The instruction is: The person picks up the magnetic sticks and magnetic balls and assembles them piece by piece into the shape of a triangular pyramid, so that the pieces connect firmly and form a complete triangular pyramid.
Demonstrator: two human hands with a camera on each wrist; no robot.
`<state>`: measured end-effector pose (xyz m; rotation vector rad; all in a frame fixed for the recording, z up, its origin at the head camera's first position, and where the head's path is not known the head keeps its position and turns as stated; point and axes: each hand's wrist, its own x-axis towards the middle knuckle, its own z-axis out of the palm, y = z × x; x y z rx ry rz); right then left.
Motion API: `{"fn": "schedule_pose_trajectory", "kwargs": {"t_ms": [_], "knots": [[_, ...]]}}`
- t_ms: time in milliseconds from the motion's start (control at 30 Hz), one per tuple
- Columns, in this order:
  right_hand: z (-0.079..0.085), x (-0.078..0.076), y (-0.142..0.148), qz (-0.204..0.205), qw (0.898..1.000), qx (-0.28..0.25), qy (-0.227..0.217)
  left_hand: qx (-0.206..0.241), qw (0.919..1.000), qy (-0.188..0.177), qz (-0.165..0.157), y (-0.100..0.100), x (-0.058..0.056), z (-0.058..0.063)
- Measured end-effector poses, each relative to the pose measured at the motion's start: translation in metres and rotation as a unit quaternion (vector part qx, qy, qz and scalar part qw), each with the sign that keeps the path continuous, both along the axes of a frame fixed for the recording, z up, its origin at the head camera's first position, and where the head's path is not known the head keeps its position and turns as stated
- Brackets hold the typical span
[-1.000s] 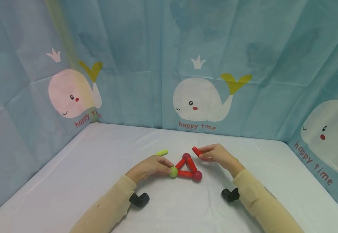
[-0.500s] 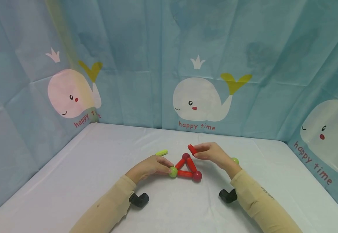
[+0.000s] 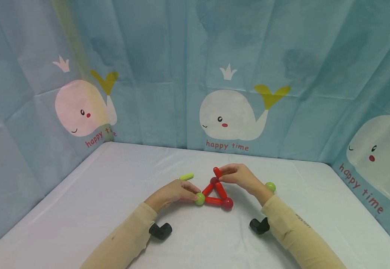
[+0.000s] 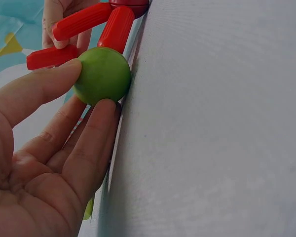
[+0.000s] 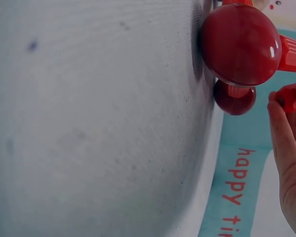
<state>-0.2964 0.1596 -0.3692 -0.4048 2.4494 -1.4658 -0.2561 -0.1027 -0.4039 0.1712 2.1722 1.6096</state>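
My left hand (image 3: 180, 191) pinches a green ball (image 4: 102, 76) between thumb and fingers at the left corner of a ball-and-stick toy frame. From this ball a red stick (image 3: 213, 201) runs to the near red ball (image 3: 227, 203). Another red stick (image 3: 220, 190) rises from that near ball; the left wrist view shows its upper end free. A further red stick (image 3: 208, 189) lies between the green ball and the far red ball (image 3: 214, 180). My right hand (image 3: 237, 174) pinches a loose red stick (image 3: 217, 172), its lower end close over the far ball.
A loose yellow-green stick (image 3: 186, 176) lies behind my left hand. Beyond my right wrist sits a second green ball (image 3: 270, 186). Everything rests on a white-covered table (image 3: 121, 168), with a blue whale-print curtain (image 3: 161, 74) along its back and sides.
My right hand has moved left with the red stick, bringing it over the far red ball. The second green ball has come into sight behind that wrist. My left hand has stayed put.
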Motion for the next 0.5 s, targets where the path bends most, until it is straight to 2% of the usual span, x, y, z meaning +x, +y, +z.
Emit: {"fn": "schedule_pose_trajectory", "kwargs": {"t_ms": [500], "knots": [[0.0012, -0.0016, -0.0057, -0.019, 1.000, 0.012, 0.005, 0.004, 1.0000, -0.001, -0.002, -0.0003, -0.0005, -0.0001]]}}
